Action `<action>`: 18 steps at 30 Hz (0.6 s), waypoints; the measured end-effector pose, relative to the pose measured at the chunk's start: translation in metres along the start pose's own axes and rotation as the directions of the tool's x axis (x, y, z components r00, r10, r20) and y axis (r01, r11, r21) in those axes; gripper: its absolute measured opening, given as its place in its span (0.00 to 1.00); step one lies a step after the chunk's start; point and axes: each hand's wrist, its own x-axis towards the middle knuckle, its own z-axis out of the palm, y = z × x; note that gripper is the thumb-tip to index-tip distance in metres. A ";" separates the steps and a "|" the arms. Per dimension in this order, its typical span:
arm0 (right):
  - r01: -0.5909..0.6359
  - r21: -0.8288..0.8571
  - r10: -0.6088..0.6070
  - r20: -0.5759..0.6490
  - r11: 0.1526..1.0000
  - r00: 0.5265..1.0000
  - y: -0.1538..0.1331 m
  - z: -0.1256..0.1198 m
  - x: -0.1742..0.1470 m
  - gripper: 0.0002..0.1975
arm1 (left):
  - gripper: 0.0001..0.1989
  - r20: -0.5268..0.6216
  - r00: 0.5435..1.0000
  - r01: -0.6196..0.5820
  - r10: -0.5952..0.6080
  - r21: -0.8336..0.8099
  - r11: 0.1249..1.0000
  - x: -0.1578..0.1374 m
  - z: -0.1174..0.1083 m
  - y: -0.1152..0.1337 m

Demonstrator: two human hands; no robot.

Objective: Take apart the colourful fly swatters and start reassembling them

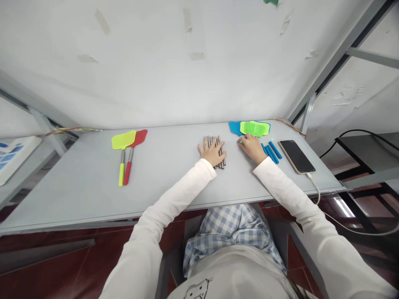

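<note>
My left hand (213,154) lies with its fingers spread over a bundle of thin metal rods (222,161) in the middle of the table. To the right, my right hand (254,149) has its fingers bent together and pointing down at the tabletop. A small bit of green shows by its fingertips; what it belongs to is hidden. Just beyond that hand, several flyswatter heads overlap: a blue head (234,127) on the left and green ones (254,128) on top. Several blue handle grips (275,149) lie beside my right wrist.
Two whole flyswatters, one yellow (123,141) and one red (139,137), lie on the left of the grey table (168,174). A phone (297,156) with a white cable (315,185) is at the right. Behind the table stands a white wall (149,83).
</note>
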 end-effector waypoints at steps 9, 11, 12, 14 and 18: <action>-0.021 -0.063 0.018 -0.061 0.998 0.998 0.005 -0.005 -0.007 0.19 | 0.28 -0.031 0.999 -0.022 0.022 -0.024 0.999 -0.013 -0.009 -0.027; 0.014 -0.036 -0.016 -0.075 0.999 0.997 -0.001 -0.006 -0.006 0.18 | 0.28 -0.029 1.000 0.005 -0.005 -0.025 1.000 -0.015 -0.013 -0.036; 0.042 -0.022 -0.043 -0.082 0.999 0.996 -0.005 -0.005 -0.006 0.18 | 0.28 -0.027 0.999 0.020 -0.021 -0.027 0.999 -0.016 -0.014 -0.039; 0.104 0.000 -0.103 -0.087 0.995 0.991 -0.014 -0.004 -0.005 0.18 | 0.28 -0.023 0.999 0.041 -0.041 -0.027 0.999 -0.015 -0.016 -0.044; 0.176 0.050 -0.173 -0.049 0.983 0.984 -0.040 -0.001 -0.001 0.19 | 0.29 0.000 0.999 0.040 -0.040 -0.021 0.999 -0.014 -0.022 -0.047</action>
